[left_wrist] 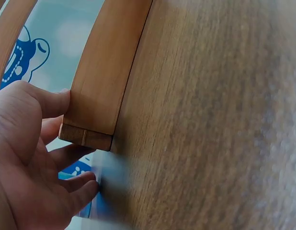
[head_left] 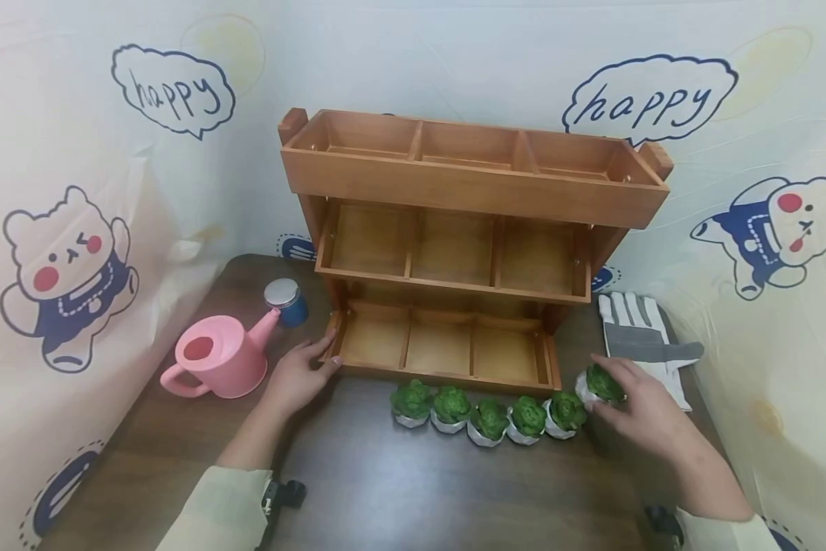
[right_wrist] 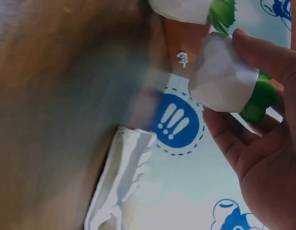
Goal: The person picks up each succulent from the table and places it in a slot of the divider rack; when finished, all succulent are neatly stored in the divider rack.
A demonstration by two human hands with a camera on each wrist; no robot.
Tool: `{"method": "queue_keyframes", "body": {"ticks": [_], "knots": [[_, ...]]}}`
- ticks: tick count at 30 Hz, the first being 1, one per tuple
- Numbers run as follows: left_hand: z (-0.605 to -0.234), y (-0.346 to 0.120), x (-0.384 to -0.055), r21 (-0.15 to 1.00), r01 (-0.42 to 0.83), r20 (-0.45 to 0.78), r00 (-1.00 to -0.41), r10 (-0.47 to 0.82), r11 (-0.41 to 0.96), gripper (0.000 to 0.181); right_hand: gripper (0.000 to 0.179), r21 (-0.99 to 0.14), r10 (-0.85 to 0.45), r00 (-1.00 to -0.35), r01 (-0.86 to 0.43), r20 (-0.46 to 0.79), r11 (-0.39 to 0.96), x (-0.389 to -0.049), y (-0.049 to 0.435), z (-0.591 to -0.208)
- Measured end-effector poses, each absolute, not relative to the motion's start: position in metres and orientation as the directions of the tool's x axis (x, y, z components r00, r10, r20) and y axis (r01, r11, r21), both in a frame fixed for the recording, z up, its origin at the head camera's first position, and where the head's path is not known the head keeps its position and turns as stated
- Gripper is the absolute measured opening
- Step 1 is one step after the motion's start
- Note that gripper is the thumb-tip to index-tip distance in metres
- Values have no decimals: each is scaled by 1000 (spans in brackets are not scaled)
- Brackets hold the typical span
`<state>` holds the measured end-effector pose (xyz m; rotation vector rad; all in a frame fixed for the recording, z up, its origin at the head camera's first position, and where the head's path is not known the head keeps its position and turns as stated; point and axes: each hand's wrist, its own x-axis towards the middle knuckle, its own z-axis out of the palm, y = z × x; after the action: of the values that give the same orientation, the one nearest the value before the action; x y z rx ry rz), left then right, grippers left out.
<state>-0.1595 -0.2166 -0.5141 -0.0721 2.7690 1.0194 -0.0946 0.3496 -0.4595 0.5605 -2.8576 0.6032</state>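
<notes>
The right hand (head_left: 643,404) pinches a potted plant (head_left: 600,382) between thumb and fingers, near the right edge of the table (head_left: 413,490) and just past the right end of a row of five plants (head_left: 488,421). The left hand (head_left: 298,380) grips the left front corner of the lowest tray (head_left: 378,371) of the wooden shelf (head_left: 475,187), thumb against its front board.

This looks like an early stage: one plant is in hand, the row stands on the table before the tray's front edge, and none of the six is in a compartment.

The held plant leans: its white pot (right_wrist: 224,76) points left toward the row, its leaves right toward the glove (head_left: 636,342), so its base-to-leaf axis slants. The shelf's long axis runs left to right along the table's far edge.
</notes>
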Motion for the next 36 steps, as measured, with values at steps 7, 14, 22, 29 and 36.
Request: {"method": "queue_keyframes", "body": {"ticks": [7, 14, 22, 29, 36], "knots": [[-515, -217, -160, 645, -120, -201, -979, 16, 755, 67, 74, -357, -327, -911, -401, 250, 844, -105, 341, -451], [-516, -217, -160, 651, -105, -184, -983, 21, 752, 66, 72, -359, -339, -908, -411, 248, 838, -112, 330, -444], [-515, -216, -160, 651, -103, -178, -984, 19, 752, 66, 72, -362, -367, -907, -420, 207, 832, -122, 315, -438], [-512, -216, -160, 654, -106, -185, -982, 23, 749, 64, 74, -386, -378, -912, -410, 161, 826, -132, 298, -437], [-513, -217, -160, 660, -108, -190, -981, 26, 743, 64, 74, -400, -403, -902, -431, 155, 809, -143, 278, -445]]}}
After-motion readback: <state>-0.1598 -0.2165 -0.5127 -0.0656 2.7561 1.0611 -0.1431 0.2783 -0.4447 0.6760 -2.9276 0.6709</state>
